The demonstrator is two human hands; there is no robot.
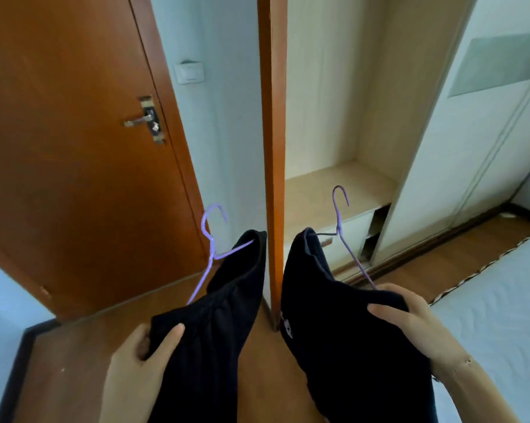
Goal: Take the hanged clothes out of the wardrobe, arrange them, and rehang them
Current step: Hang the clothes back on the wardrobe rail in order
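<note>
I hold two dark garments, each on a purple wire hanger. My left hand (141,358) grips the left dark garment (215,315), whose purple hanger (210,239) points its hook up toward the door. My right hand (410,322) grips the right dark garment (343,331) with a small white mark; its purple hanger (341,215) has its hook up in front of the open wardrobe (334,117). The visible part of the wardrobe compartment has no clothes in it.
A brown room door (74,132) with a metal handle (138,120) stands at left, a light switch (190,72) beside it. The wardrobe's orange side panel (273,148) rises in the middle. White sliding doors (471,148) are at right, a bed (495,315) at lower right.
</note>
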